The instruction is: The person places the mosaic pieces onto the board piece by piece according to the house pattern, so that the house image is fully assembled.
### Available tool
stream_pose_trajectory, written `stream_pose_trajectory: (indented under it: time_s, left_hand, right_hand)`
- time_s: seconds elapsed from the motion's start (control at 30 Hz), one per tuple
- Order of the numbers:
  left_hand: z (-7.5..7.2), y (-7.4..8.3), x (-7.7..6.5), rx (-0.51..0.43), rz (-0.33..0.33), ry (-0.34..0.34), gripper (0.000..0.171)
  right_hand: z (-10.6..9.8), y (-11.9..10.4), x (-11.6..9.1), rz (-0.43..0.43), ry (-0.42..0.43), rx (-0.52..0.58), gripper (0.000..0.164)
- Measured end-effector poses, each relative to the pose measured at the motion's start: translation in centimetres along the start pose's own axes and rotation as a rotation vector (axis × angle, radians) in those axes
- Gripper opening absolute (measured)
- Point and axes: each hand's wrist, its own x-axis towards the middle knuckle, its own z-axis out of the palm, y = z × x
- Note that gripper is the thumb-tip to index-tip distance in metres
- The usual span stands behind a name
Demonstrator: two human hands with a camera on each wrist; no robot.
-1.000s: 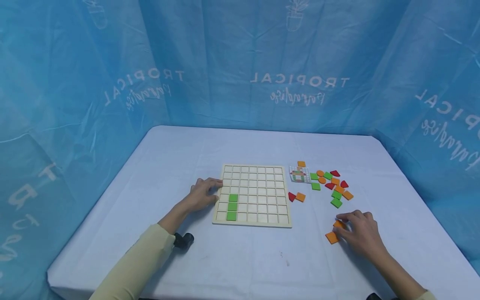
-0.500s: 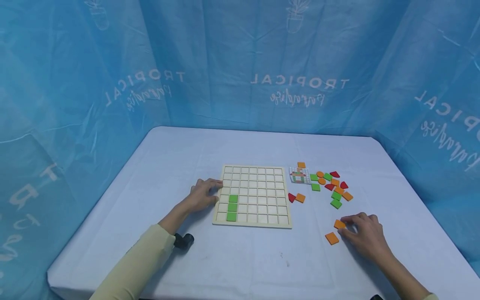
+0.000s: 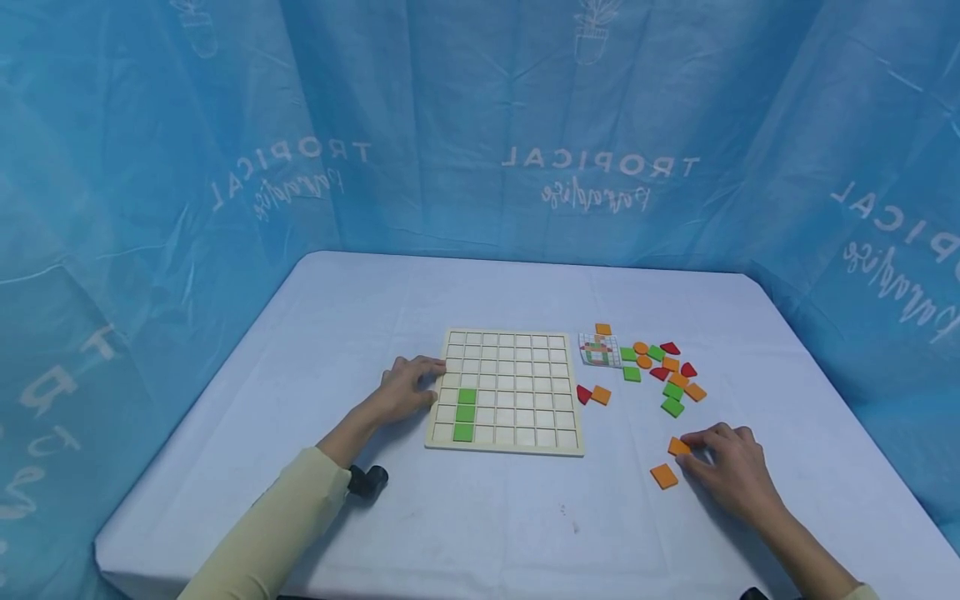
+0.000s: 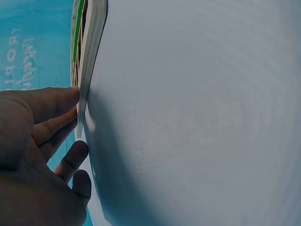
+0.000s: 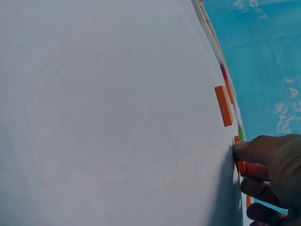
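A pale wooden grid board [image 3: 512, 392] lies on the white table, with three green square tiles [image 3: 465, 414] in a column near its lower left. My left hand [image 3: 405, 390] rests against the board's left edge, thumb and fingers spread apart; the left wrist view shows its fingers [image 4: 56, 103] touching the board's side. At the right, my right hand [image 3: 729, 468] pinches an orange square tile [image 3: 678, 447] between thumb and index finger, the tile low at the table. Another orange square tile [image 3: 663, 477] lies just nearer to me, apart from the hand.
A small pattern card [image 3: 599, 351] lies right of the board. Beyond my right hand are scattered green square tiles [image 3: 672, 407], orange round tiles [image 3: 644, 362] and red curved-edged tiles [image 3: 688, 369]. A blue curtain [image 3: 480, 125] surrounds the table [image 3: 495, 517].
My right hand has shifted slightly right, uncovering more of the two orange square tiles, which stay about where they were. The left hand and the board have not moved.
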Motion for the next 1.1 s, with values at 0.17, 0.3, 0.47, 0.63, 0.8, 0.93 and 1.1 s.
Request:
stream_pose_trajectory:
  time_s: [0.17, 0.3, 0.47, 0.63, 0.8, 0.93, 1.1]
  left_hand:
    - [-0.1, 0.0, 0.0, 0.0, -0.002, 0.002, 0.044]
    - [0.0, -0.1, 0.0, -0.01, 0.0, 0.002, 0.045]
    - [0.1, -0.2, 0.1, -0.002, 0.0, 0.001, 0.046]
    - [0.2, -0.1, 0.2, 0.001, -0.017, 0.002, 0.046]
    - [0.3, 0.0, 0.3, 0.006, -0.032, 0.002, 0.046]
    - [0.3, 0.1, 0.3, 0.007, -0.035, 0.005, 0.046]
    - [0.3, 0.0, 0.3, 0.013, -0.034, 0.002, 0.045]
  right_hand:
    - [0.0, -0.7, 0.6, -0.043, 0.036, 0.025, 0.031]
    - [0.1, -2.1, 1.3, -0.088, 0.044, 0.059, 0.03]
    - [0.8, -4.6, 2.3, -0.132, 0.023, 0.101, 0.029]
    - [2.6, -7.5, 3.6, -0.209, 0.021, 0.117, 0.027]
    - [4.2, -10.8, 4.5, -0.302, 0.014, 0.147, 0.025]
    - [5.4, -13.2, 4.8, -0.385, 0.017, 0.187, 0.024]
    - [6.9, -15.9, 5.1, -0.448, 0.004, 0.174, 0.022]
